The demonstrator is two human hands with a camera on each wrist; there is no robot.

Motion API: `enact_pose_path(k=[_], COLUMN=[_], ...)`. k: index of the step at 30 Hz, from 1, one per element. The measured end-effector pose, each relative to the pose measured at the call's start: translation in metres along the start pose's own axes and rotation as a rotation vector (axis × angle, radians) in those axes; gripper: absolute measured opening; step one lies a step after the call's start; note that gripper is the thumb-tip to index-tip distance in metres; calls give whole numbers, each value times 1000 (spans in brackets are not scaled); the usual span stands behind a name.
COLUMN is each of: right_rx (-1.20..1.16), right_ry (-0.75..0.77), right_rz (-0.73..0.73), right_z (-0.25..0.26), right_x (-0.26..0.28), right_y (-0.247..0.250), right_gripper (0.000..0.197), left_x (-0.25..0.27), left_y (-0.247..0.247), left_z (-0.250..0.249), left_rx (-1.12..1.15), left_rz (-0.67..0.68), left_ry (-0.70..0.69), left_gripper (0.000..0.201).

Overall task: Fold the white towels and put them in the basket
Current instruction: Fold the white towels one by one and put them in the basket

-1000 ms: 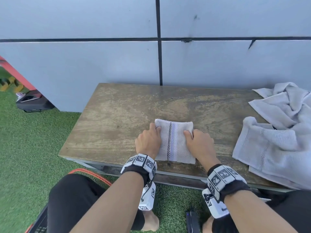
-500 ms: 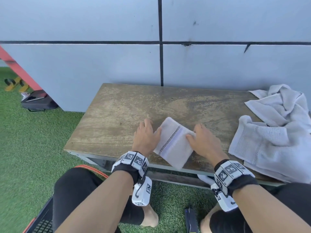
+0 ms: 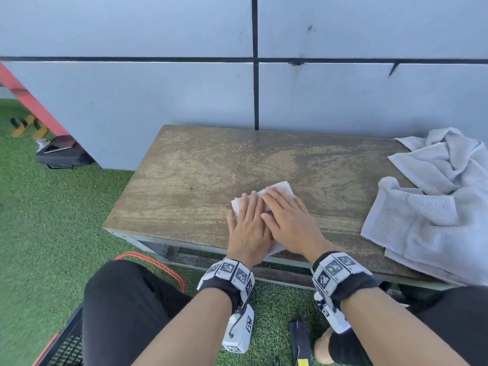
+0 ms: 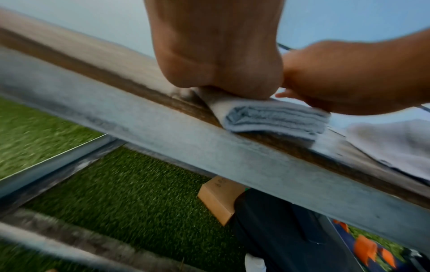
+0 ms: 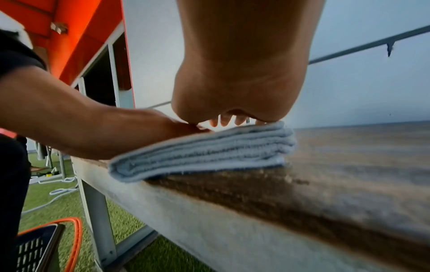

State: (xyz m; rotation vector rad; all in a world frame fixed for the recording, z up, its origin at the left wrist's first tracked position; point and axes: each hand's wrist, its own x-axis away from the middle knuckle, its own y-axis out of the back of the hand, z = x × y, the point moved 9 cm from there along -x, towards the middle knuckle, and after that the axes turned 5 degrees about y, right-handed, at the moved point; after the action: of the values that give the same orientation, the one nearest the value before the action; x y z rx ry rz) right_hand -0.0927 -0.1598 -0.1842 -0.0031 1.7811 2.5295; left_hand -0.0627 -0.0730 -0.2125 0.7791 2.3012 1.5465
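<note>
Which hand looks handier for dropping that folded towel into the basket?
Probably the left hand: the basket sits low on the person's left. Both hands press flat on the folded towel.

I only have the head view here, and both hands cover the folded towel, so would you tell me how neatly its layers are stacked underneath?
Observer: In the right wrist view the folded towel shows several even layers, stacked flat, with a rounded fold at the near end.
Operator: Thank you. Does it sit fully on the bench?
Observer: Not quite; the left wrist view shows one corner of it just past the bench's front edge.
Operator: Are the hands gripping it?
Observer: No. The right hand presses with its palm heel, fingers straight; the left hand also lies flat on top.
Operator: And where is the basket?
Observer: A dark mesh basket with an orange rim stands on the grass below the bench's left end.
</note>
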Motion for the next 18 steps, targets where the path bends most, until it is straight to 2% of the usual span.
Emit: enact_pose_path(k=[2,10,18], right_rx=[-32,0,-47], right_ry=[-42,-92,-201], right_rz=[77,94,99], right_z=[-8,-25,-38], right_x=[1,-4,7], right_y=[-15,-26,-23], right_gripper=[59,58,59], left_x=[-2,-14,-7], left_y=[1,0,6], left_z=[6,21,32], left_rx=[17,-10,-39], left_rz=[4,23,26], left_ry=[-4,-23,35], left_gripper=[59,58,57])
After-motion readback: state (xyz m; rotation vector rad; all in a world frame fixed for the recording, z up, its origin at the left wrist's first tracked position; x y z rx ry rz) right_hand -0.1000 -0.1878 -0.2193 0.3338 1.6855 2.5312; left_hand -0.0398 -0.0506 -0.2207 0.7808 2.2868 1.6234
